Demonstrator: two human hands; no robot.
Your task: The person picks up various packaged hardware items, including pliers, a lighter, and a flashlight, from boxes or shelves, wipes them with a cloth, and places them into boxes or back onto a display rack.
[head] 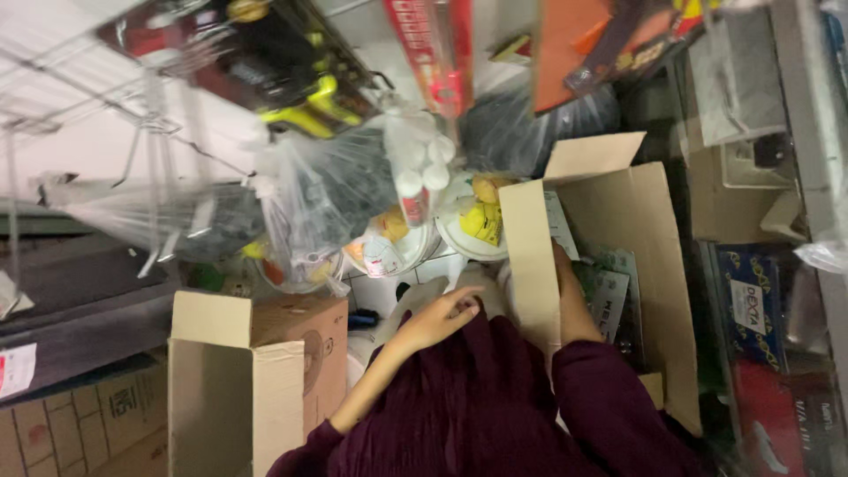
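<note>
Dark maroon fabric, a sleeved garment (477, 406) worn by the person, is filling the lower middle of the frame, closest to the lens. From it the left hand (439, 318) is stretching toward the centre of the frame, its fingers (464, 305) curling loosely and resting against the outer wall of an open brown cardboard box (530, 265), gripping nothing that can be made out. The right hand (565, 291) is reaching down inside that same box, right of centre; its fingers are lying hidden behind the box wall, so I cannot tell whether they are open or closing on something. Just beside the wrist, within the box, flat grey-green printed packets (609, 287) are standing on edge.

At the lower left of the frame a second open brown cardboard box (234, 389) is standing with its flaps raised, well apart from the first. Above the hands, in the middle of the frame, clear crumpled plastic bags (322, 199) are hanging over round white plastic plates with yellow figures (473, 221). A cluster of white round-capped plastic bottles (420, 163) is sitting between the bags and the plates. At the top centre a long red cardboard carton (433, 44) is leaning, and to its left a blurred black and yellow-green tool (300, 84) is lying on a wire rack. At the right edge dark blue printed cartons (751, 309) are stacking beside a grey shelf upright (808, 106).
</note>
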